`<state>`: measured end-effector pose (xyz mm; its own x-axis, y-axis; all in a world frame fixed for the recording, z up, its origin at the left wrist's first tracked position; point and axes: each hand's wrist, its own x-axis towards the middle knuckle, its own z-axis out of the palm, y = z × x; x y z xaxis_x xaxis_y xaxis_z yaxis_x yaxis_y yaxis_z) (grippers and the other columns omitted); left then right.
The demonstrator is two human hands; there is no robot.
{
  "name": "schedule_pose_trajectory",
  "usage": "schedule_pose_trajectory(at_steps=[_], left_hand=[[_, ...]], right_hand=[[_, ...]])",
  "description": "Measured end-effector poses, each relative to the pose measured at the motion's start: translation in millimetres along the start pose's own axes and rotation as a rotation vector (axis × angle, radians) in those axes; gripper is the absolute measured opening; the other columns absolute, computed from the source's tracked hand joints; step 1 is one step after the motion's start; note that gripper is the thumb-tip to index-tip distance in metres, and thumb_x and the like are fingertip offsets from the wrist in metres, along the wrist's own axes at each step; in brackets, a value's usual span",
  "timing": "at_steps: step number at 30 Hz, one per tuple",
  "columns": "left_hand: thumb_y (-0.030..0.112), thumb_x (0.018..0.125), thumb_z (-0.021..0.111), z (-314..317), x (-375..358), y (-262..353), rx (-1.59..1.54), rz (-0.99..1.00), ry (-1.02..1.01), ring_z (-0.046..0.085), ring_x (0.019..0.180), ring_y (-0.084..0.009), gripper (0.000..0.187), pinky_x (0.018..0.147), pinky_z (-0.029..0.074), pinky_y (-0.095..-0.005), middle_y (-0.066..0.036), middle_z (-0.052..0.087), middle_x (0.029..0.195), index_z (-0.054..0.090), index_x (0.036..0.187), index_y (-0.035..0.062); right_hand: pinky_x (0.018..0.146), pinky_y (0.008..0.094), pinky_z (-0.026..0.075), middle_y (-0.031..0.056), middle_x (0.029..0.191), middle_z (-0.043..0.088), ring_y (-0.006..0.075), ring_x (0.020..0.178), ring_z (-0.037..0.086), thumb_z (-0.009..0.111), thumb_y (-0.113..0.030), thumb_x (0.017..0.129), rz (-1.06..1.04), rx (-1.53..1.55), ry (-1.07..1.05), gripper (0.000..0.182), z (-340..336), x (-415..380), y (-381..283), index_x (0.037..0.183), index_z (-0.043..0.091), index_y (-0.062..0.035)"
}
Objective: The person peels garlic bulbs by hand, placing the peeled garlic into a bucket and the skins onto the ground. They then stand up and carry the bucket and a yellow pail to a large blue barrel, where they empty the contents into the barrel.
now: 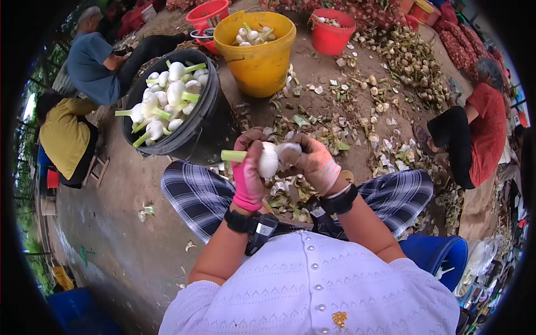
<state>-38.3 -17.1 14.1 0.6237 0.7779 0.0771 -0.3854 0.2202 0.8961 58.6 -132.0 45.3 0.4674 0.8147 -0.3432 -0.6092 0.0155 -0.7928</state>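
A white garlic bulb [268,160] with a short green stem is held in my left hand [249,174], which wears a dirty pink glove. The stem sticks out to the left past my fingers. My right hand [317,165], in an orange and pink glove, is closed beside the bulb with its fingers pinching a blurred pale piece of garlic skin [289,148]. Just beyond my left hand, a black bucket [215,125] holds many white bulbs with green stems [175,92].
A yellow bucket [259,70] with bulbs and a red bucket [333,40] stand ahead. Loose peelings [335,125] litter the ground, with a garlic heap [416,61] farther right. Seated people [95,64] are at left and right [487,131]. A blue bucket [430,251] lies beside me.
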Motion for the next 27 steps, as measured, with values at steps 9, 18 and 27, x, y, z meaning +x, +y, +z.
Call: schedule_pose_trajectory(at_steps=[9,18,27], left_hand=[[0.028,0.091,0.047,-55,67,66,-0.409,-0.092,0.014,0.061,0.087,-0.0260,0.030,0.072,0.055,-0.0410,-0.012,0.061,0.101,0.056,0.105,0.0033],[0.037,0.095,0.039,-202,198,168,0.927,0.551,0.673,0.046,0.116,-0.0229,0.051,0.098,0.037,-0.0354,-0.015,0.048,0.128,0.044,0.128,-0.0015],[0.044,0.097,0.031,-280,169,111,0.683,-0.083,0.614,0.056,0.103,-0.0205,0.059,0.091,0.043,-0.0340,-0.014,0.059,0.115,0.051,0.122,-0.0053]], right_hand=[[0.082,0.0396,0.049,0.0154,0.105,0.062,0.0290,0.099,0.060,0.063,-0.022,0.081,0.022,-0.936,-0.109,0.052,-27,25,-2,0.129,0.045,-0.0117],[0.069,0.0305,0.050,0.0160,0.091,0.067,0.0201,0.075,0.063,0.059,-0.007,0.085,-0.352,-1.224,-0.145,0.034,20,-18,-129,0.119,0.057,-0.0082],[0.073,0.0379,0.053,0.0167,0.098,0.065,0.0312,0.084,0.065,0.061,-0.016,0.085,-0.131,-1.371,-0.244,0.050,-27,55,-135,0.131,0.041,-0.0121]])
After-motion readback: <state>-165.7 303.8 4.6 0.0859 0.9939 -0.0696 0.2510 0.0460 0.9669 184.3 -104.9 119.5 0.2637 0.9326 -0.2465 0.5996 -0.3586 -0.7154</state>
